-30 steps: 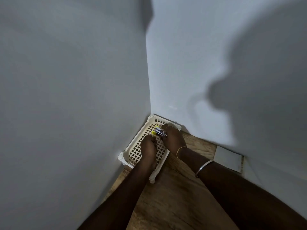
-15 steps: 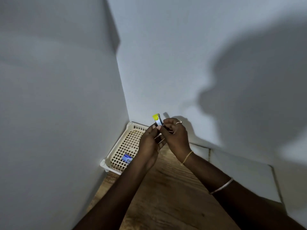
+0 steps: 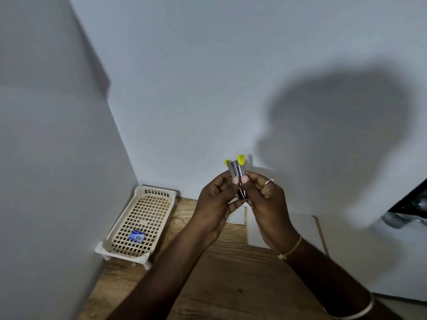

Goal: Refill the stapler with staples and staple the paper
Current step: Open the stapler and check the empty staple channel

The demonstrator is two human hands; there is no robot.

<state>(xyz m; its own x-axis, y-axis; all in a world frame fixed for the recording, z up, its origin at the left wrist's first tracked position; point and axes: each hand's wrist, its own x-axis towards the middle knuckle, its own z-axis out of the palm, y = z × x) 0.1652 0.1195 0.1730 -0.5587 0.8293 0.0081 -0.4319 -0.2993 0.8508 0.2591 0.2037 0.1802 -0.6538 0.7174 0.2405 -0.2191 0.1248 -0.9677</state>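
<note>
**Stapler opened in the air, staples not yet loaded**

Head view: both hands are holding the stapler up in front of the wall, above the far part of the tabletop. The left hand is pinching its metal body from one side, and the right hand is gripping the other side; the yellow-tipped ends are pointing up and standing slightly apart, so the stapler seems to be hinging open. The blue staple box is lying in the basket at the tabletop's far left corner, well apart from the hands. The paper is lying flat near the far edge, under the hands. Judging by this, the refill is only beginning: loading, closing and stapling are all waiting.
</note>
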